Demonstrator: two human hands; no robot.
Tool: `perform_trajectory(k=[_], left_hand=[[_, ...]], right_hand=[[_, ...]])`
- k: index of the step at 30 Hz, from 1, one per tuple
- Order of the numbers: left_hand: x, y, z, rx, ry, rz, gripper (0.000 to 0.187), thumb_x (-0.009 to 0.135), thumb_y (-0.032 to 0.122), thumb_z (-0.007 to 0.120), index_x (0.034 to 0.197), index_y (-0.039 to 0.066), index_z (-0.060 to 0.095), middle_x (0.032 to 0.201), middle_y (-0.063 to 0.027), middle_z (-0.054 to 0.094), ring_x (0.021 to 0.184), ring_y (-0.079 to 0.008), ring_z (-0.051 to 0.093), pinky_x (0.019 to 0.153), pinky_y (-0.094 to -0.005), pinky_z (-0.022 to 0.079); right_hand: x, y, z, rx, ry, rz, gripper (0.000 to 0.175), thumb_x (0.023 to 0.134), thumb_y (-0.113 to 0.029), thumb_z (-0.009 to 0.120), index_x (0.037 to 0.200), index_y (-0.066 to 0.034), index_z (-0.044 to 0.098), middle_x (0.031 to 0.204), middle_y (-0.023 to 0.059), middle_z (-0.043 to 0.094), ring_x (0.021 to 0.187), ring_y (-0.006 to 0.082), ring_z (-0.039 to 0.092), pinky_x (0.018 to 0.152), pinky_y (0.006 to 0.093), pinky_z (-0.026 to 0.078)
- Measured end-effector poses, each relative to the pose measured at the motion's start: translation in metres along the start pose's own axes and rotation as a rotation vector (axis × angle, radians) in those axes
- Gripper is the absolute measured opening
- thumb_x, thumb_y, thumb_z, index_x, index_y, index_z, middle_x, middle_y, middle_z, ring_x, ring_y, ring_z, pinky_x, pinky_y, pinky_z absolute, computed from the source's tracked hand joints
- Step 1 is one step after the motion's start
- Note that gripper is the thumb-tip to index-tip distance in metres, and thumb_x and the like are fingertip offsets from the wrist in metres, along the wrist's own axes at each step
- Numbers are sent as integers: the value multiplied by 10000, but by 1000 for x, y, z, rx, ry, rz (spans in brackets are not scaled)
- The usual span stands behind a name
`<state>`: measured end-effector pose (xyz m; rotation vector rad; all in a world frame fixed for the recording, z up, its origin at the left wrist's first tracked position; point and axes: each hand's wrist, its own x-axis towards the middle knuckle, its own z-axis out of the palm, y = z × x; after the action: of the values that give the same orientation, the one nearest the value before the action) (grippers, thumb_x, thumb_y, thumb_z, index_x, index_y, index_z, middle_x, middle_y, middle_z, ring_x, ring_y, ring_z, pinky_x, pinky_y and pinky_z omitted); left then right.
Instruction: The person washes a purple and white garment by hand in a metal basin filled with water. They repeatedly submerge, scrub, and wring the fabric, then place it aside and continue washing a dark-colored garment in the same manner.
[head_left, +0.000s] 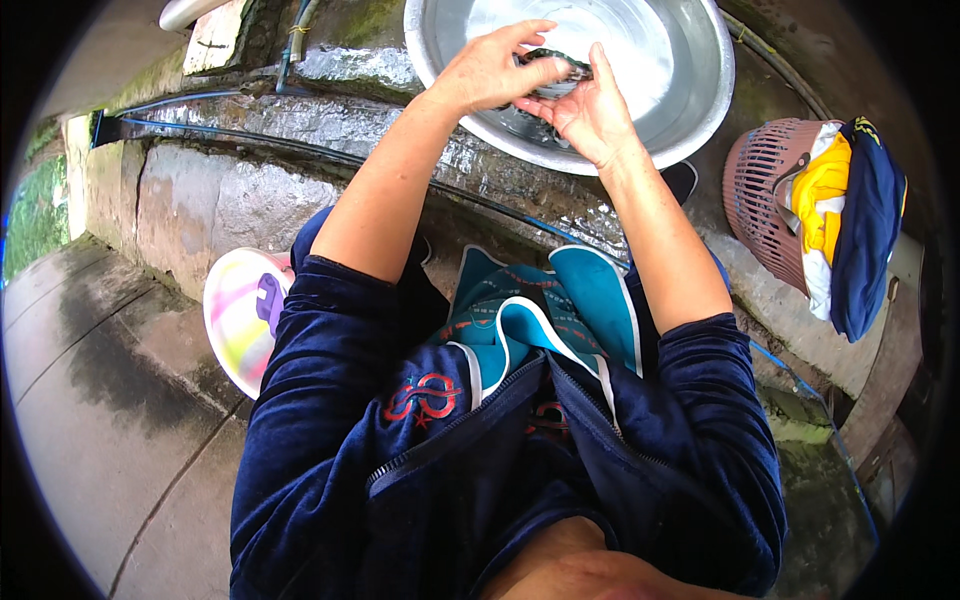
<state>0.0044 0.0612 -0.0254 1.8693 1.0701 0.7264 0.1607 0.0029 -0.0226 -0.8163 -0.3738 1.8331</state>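
My left hand (487, 69) and my right hand (596, 118) are together over the near side of a wide metal basin (688, 97). Between them they hold a small dark object (559, 88) with pale grey patches; its exact kind is blurred and partly covered by my fingers. The left thumb lies across it while the right palm faces up against its other side. Beneath my hands, more dark material (531, 129) shows at the basin's near wall. The bright bottom of the basin looks wet.
A brown plastic basket (761, 199) with yellow, white and navy cloth (870, 240) stands at right. At left is a multicoloured plastic basin (238, 322) with a purple item (268, 300). A blue hose (322, 152) crosses the wet concrete ledge (232, 199).
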Motion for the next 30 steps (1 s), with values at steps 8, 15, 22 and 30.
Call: perform_trajectory(k=[8, 15, 22, 30], left_hand=[[-3, -17, 1, 303, 39, 168, 395, 803, 250, 660, 1190, 178, 627, 1106, -126, 642, 962, -316, 646, 847, -411, 520], [1, 2, -8, -236, 202, -282, 230, 835, 233, 624, 911, 20, 662, 744, -174, 641, 685, -369, 616, 661, -449, 498], [-11, 32, 20, -235, 37, -64, 239, 759, 235, 592, 919, 96, 703, 782, -109, 693, 733, -201, 678, 700, -318, 530], [-23, 59, 44, 405, 276, 154, 391, 806, 428, 634, 777, 38, 646, 765, -150, 649, 697, -313, 664, 637, -427, 533]], right_hand=[[3, 0, 2, -151, -70, 136, 959, 913, -739, 149, 1349, 81, 388, 1248, 230, 552, 1136, 327, 577, 1007, 456, 444], [5, 22, -14, -279, 144, 356, 1089, 847, -809, 65, 1375, 95, 364, 1214, 262, 584, 1138, 371, 570, 991, 467, 403], [10, 26, -18, 7, 207, 101, 874, 887, -766, 274, 1221, 9, 502, 1177, 188, 593, 1129, 306, 571, 1015, 475, 413], [-1, 27, 5, 162, 105, -51, 433, 1018, -379, 375, 1169, -15, 552, 1143, 125, 615, 1062, 236, 598, 959, 412, 475]])
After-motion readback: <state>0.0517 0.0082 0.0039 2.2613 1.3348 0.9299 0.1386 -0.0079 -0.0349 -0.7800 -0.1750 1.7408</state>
